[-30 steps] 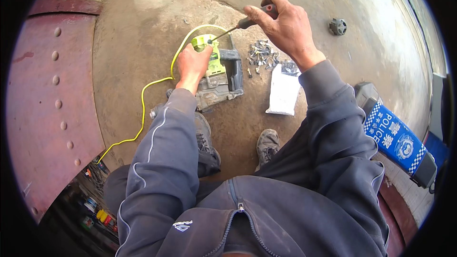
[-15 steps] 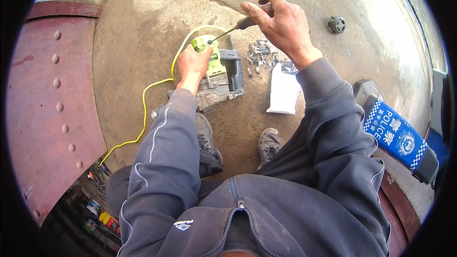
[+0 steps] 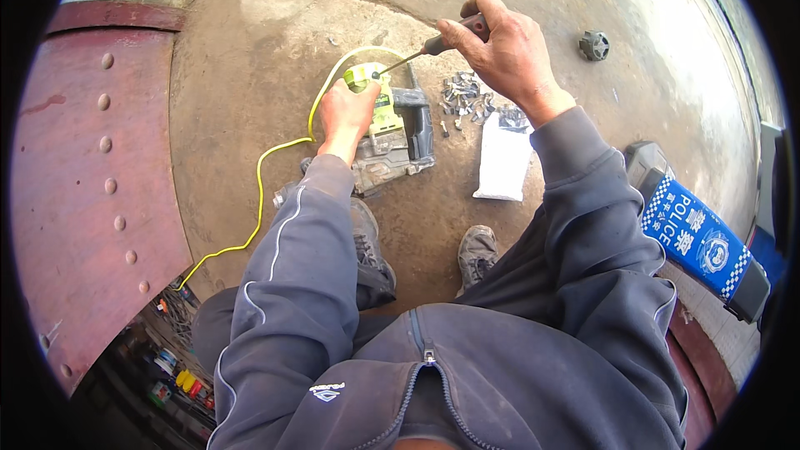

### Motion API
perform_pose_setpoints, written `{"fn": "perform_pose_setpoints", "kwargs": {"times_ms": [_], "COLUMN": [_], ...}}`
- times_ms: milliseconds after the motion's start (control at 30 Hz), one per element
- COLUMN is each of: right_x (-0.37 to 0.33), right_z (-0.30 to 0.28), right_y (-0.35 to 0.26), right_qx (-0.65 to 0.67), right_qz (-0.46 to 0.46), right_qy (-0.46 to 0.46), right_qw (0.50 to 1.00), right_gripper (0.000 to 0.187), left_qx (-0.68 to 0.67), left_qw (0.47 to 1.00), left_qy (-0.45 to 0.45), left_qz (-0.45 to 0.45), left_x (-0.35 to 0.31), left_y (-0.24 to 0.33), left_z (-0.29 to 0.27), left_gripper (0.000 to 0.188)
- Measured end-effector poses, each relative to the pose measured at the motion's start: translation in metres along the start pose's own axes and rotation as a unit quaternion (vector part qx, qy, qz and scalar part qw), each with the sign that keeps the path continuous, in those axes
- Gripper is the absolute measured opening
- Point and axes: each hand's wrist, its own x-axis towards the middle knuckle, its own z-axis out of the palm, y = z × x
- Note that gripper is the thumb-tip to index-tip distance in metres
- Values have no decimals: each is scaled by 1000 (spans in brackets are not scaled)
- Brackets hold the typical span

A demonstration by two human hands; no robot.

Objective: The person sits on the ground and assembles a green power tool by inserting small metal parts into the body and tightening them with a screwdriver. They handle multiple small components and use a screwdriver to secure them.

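A yellow-green and grey rotary hammer (image 3: 388,121) lies on the concrete floor in front of my feet, its dark handle to the right. My left hand (image 3: 347,112) grips the yellow-green end of its housing, thumb near the top. In my right hand (image 3: 512,50) is a screwdriver (image 3: 434,45) with a dark handle, held slantwise. Its shaft runs down to the left, and its tip meets a small dark spot on the housing beside my left thumb. Whether the tip sits in a screw or a hole is too small to tell.
Right of the hammer lie a pile of small dark and metallic parts (image 3: 468,98) and a white bag (image 3: 503,158). A yellow cord (image 3: 260,192) loops along the left. Farther right are a round dark part (image 3: 594,46) and a blue panel (image 3: 700,237). A red metal sheet (image 3: 67,175) stands left.
The whole view has shifted slightly, so everything sits a little farther right. Both hands keep their holds, and the screwdriver tip stays at the same spot on the hammer.
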Motion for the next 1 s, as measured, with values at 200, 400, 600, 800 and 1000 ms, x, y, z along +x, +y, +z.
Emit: {"fn": "perform_pose_setpoints", "kwargs": {"times_ms": [200,400,600,800,1000], "right_x": [1,1,-1,0,1], "right_z": [-5,-16,-13,-11,-4], "right_y": [-7,-3,0,-2,2], "right_qx": [49,84,38,46,116], "right_qz": [12,9,3,5,42], "right_qy": [-31,-72,-59,-50,-32], "right_qw": [998,994,998,998,992], "right_gripper": [39,36,39,42,33], "left_qx": [9,-17,4,-5,-2], "left_qw": [1000,1000,1000,1000,1000], "left_qy": [7,0,6,10,-4], "left_qz": [4,14,7,10,2], "left_x": [2,-1,3,3,3], "left_y": [-3,6,-3,-4,1], "left_z": [3,3,4,6,4], "left_gripper": [63,62,62,62,61]}}
